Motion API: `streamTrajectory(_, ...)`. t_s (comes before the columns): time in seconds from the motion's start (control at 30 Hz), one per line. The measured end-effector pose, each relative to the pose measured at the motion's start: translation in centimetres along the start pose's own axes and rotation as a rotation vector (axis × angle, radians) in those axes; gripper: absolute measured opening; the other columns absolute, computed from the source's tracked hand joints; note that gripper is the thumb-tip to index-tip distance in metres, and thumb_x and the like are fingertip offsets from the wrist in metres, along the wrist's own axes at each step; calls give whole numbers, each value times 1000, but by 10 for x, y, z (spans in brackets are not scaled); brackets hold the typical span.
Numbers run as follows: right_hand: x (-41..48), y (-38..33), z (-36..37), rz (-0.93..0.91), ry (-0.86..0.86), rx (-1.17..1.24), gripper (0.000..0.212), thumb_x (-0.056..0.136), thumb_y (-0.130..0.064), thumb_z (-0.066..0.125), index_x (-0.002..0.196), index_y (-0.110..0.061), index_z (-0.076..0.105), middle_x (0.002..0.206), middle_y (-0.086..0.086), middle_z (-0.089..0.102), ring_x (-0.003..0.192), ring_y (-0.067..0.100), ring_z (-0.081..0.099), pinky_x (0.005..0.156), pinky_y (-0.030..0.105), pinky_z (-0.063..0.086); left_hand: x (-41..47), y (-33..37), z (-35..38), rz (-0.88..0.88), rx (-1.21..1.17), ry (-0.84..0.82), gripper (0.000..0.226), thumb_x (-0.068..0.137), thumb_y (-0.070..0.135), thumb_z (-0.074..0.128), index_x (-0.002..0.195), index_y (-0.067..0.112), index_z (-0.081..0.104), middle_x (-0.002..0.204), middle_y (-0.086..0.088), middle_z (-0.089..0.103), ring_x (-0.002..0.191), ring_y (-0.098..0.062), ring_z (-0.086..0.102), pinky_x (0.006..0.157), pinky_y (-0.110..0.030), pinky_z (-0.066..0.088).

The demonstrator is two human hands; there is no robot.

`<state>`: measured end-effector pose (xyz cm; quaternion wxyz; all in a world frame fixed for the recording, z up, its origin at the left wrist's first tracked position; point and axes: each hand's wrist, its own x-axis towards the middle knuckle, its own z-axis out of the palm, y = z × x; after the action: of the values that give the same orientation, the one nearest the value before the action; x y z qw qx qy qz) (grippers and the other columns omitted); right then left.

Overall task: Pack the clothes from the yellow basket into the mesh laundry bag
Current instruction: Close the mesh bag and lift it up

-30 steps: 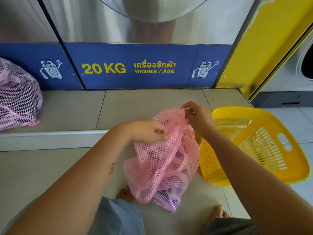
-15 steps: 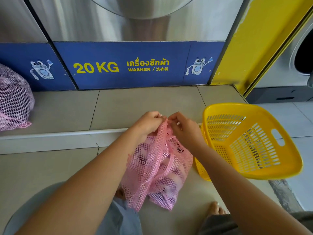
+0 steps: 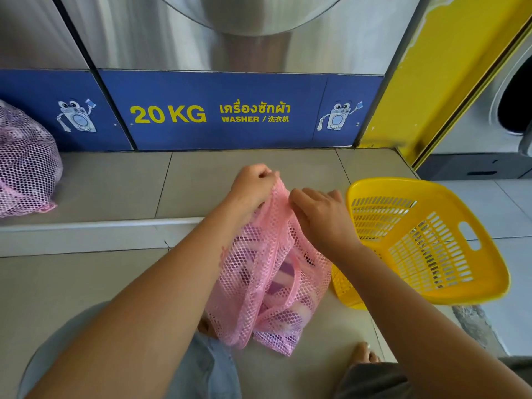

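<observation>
Tiles [image 3: 109,185] of pale beige cover the raised step before us and the lower floor under our knees, and behind the step we see a steel washer front [image 3: 201,33] with a blue panel [image 3: 224,110] reading "20 KG WASHER", a yellow pillar [image 3: 431,82] to its right and a second filled pink mesh bag [image 3: 26,165] resting on the step at far left. Our left hand [image 3: 252,185] is closed in a fist around the bunched top of the pink mesh laundry bag [image 3: 259,283], which hangs down to the floor with purple and pink clothes [image 3: 283,275] showing through it, while our right hand [image 3: 322,217] pinches the mesh just beside the left. The yellow basket [image 3: 472,289] sits tilted on the floor, touching the bag's right side, and we see nothing inside it.
</observation>
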<state>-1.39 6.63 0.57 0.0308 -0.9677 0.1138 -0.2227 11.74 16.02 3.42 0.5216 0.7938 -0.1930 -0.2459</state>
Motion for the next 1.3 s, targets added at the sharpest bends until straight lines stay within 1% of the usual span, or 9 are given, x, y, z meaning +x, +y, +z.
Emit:
streamTrajectory(0.3, -52, 8, -2, -20, -174, 56, 10, 93, -27, 46, 94, -24, 56, 87, -8, 62, 75, 21, 62, 69, 37, 44, 27, 14, -41, -168, -338, 308, 21, 98, 29, 54, 92, 11, 63, 77, -3, 58, 73, -17, 58, 75, -32, 53)
streamTrajectory(0.47, -56, 6, -13, 30, -174, 156, 16, 91, -35, 42, 85, -27, 54, 78, -11, 57, 69, 14, 57, 71, 37, 44, 17, 17, -30, -66, -230, 191, 18, 98, 26, 53, 103, 13, 65, 102, -7, 66, 94, -21, 64, 86, -35, 55)
streamTrajectory(0.57, -45, -3, -17, 216, -174, 329, 27, 93, -50, 44, 79, -28, 54, 71, -13, 59, 65, 5, 58, 64, 28, 42, 8, 23, -21, 42, -177, 66, 16, 98, 23, 54, 99, 14, 67, 93, -2, 63, 85, -17, 59, 78, -31, 52)
streamTrajectory(0.67, -28, -4, -11, 490, -325, 494, 35, 87, -60, 51, 94, -27, 61, 86, -12, 63, 77, 8, 61, 64, 27, 47, 2, 28, -13, 108, -128, -37, 16, 98, 22, 53, 95, 15, 67, 89, 0, 62, 82, -14, 57, 80, -31, 50)
streamTrajectory(0.8, -22, -11, 0, 487, -503, 633, 21, 88, -45, 63, 86, -24, 63, 80, -9, 61, 77, 12, 57, 66, 25, 45, 0, 28, -9, 146, -134, -86, 20, 98, 24, 54, 81, 21, 64, 83, 5, 62, 77, -11, 54, 78, -31, 47)
streamTrajectory(0.97, -9, -17, 6, 579, -386, 695, 16, 92, -28, 60, 82, -17, 63, 81, -1, 65, 70, 16, 55, 60, 27, 43, -4, 28, -7, 155, -151, -102, 19, 97, 22, 55, 80, 21, 63, 77, 4, 58, 70, -9, 51, 72, -27, 46)
streamTrajectory(1.07, -4, -21, 4, 653, -372, 686, 34, 85, -50, 63, 88, -17, 55, 79, -3, 59, 69, 14, 52, 59, 26, 42, -5, 28, -10, 126, -176, -79, 15, 98, 21, 55, 92, 13, 66, 78, 2, 57, 68, -9, 51, 67, -24, 46)
streamTrajectory(1.17, -14, -27, 18, 694, -498, 430, 71, 64, -83, 54, 107, -26, 51, 101, -9, 64, 93, 15, 61, 85, 42, 50, -4, 28, -13, 65, -230, -67, 16, 98, 22, 55, 96, 11, 66, 84, -3, 59, 73, -13, 54, 65, -23, 48)
streamTrajectory(1.3, -23, -39, 34, 702, -394, 394, 32, 84, -59, 54, 76, -28, 54, 81, -15, 61, 99, 17, 53, 104, 51, 32, -8, 32, -8, 48, -258, -78, 14, 97, 22, 57, 92, 14, 66, 81, -2, 59, 70, -13, 54, 65, -24, 48)
